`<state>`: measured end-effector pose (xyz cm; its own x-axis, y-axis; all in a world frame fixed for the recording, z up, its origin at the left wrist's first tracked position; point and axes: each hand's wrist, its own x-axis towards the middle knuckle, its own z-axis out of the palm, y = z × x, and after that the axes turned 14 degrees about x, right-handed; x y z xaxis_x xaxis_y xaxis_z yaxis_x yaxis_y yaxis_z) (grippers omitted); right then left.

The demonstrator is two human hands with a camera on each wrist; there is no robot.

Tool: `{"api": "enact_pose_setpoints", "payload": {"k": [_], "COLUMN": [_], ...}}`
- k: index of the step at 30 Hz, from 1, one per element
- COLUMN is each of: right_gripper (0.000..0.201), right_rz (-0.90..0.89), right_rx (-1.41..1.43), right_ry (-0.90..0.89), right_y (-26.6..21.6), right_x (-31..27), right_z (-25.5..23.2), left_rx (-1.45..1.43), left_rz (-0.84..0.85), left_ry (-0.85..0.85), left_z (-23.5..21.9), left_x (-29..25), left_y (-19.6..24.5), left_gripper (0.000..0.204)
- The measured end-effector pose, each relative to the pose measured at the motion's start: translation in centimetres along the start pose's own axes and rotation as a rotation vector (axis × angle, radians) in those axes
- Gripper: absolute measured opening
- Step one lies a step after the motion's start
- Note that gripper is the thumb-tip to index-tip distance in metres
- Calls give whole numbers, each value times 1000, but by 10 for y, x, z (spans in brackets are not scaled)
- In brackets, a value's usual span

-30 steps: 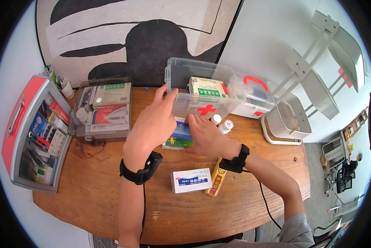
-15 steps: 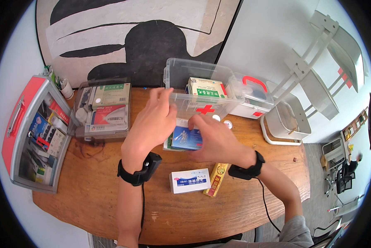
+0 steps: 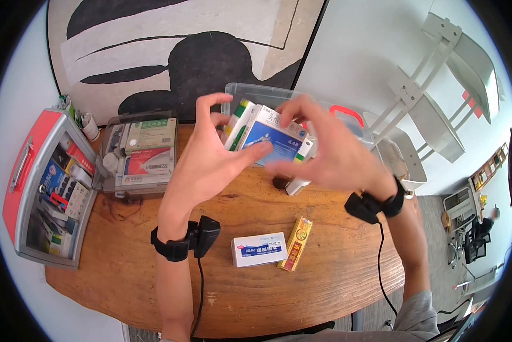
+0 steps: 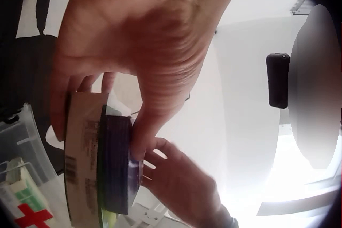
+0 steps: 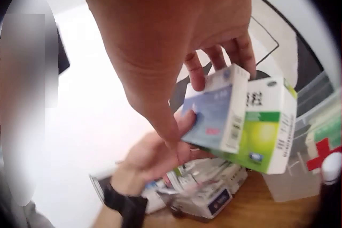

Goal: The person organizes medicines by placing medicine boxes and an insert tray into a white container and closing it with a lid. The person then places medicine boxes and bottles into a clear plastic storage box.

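Head view shows the wooden table [image 3: 153, 273] below, and raised above it two stacked medicine boxes [image 3: 267, 137], pinched between left hand [image 3: 207, 162] and right hand [image 3: 330, 154]. Light, stiff cardboard, likely to slide apart; best squeezed across the flat faces.

Blue-and-white box [image 3: 274, 139], green-and-white box [image 3: 237, 132], yellow-red carton [image 3: 295, 243], brown wooden table [image 3: 324, 273]

Both hands are raised, facing each other: left hand [image 3: 210, 157] and right hand [image 3: 324, 151] curl their fingers inward, wrists banded.
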<state>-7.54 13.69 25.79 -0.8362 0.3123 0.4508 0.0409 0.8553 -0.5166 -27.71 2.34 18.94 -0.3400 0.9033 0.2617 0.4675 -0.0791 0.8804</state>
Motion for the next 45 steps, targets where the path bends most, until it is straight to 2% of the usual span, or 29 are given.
{"api": "enact_pose_setpoints", "payload": {"k": [1,2,3,5,6,8,9,10,11,12,13,15,19,21,23,25,30,32,36,38,41,45], "right_gripper": [49,48,48,62,69,71,74,73,73,69,66,68,75,75,72,71,73,87,86,85,87,87], "right_rz": [197,231,235,228,210,197,188,161,161,205,246,291,396,437,497,504,501,585,626,673,592,654], "right_rx": [158,237,235,306,233,214,195,103,101,-5,-113,-135,-158,-119,-56,-74,-57,23,39,103,152,55], "right_ry": [-43,-69,-66,-297,-325,-345,-365,-277,-279,-244,-206,-266,-407,-417,-487,-481,-472,-555,-562,-650,-649,-651], "right_y": [-4,-4,3,19,21,22,23,34,41,48,55,77,116,127,133,138,153,153,158,157,165,164], "right_x": [7,15,24,44,52,66,73,79,83,86,87,85,74,71,71,70,72,77,78,77,70,65], "right_z": [-9,-18,-24,-36,-41,-50,-55,-56,-56,-57,-56,-54,-36,-30,-27,-21,-22,-30,-30,-23,-14,-19], "left_rx": [24,46,45,-161,-160,-185,-185,31,248,111,109,-44,88,236,240,251,340,360,448,474,498,518], "left_rz": [49,98,101,199,202,371,371,390,404,334,336,180,152,85,61,-81,-68,-57,-57,-62,-16,-36], "left_ry": [44,85,81,113,114,204,207,349,488,437,437,330,301,227,170,38,22,25,9,6,13,-16], "left_z": [-1,0,2,5,8,15,17,19,19,17,15,9,12,15,13,13,18,18,21,21,23,21], "left_x": [1,1,1,2,3,6,9,13,15,14,12,10,10,11,6,6,8,7,6,5,4,3], "left_y": [1,2,3,6,6,1,-6,-14,-16,-13,-12,-13,-24,-31,-26,-24,-34,-35,-33,-33,-35,-31], "left_gripper": [96,96,96,93,93,83,83,78,74,68,68,63,58,55,56,57,55,53,52,52,54,54]}}
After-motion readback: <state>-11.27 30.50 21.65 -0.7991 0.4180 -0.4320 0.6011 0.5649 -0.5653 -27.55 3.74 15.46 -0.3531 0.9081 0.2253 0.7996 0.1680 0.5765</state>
